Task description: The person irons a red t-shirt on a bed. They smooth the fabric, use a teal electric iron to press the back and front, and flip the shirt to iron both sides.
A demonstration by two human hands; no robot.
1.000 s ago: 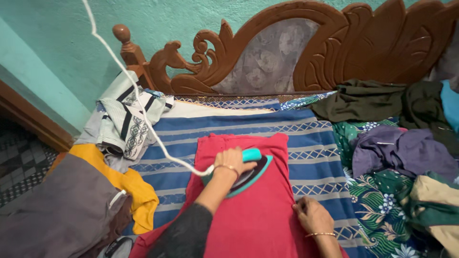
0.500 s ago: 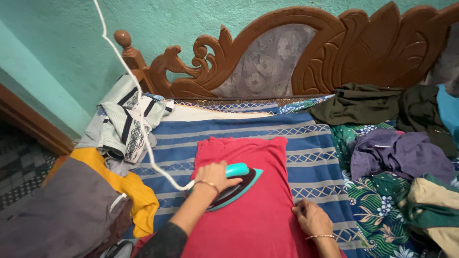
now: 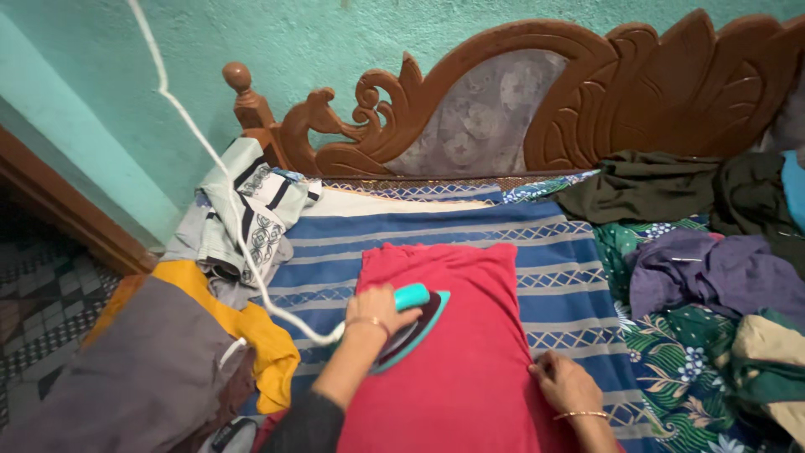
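A red garment lies flat on a blue striped cloth spread over the bed. My left hand grips the teal handle of an electric iron, whose dark body rests on the left part of the red garment. Its white cord rises to the upper left. My right hand presses flat on the garment's right edge, fingers together, with a bangle at the wrist.
A carved wooden headboard stands against the teal wall. Folded patterned, yellow and grey clothes are piled at the left. Dark, purple and floral clothes are heaped at the right. Patterned floor shows at far left.
My left hand has drawn the iron back toward me and to the left across the red garment. The right hand stays on the garment's edge. The camera shifted slightly.
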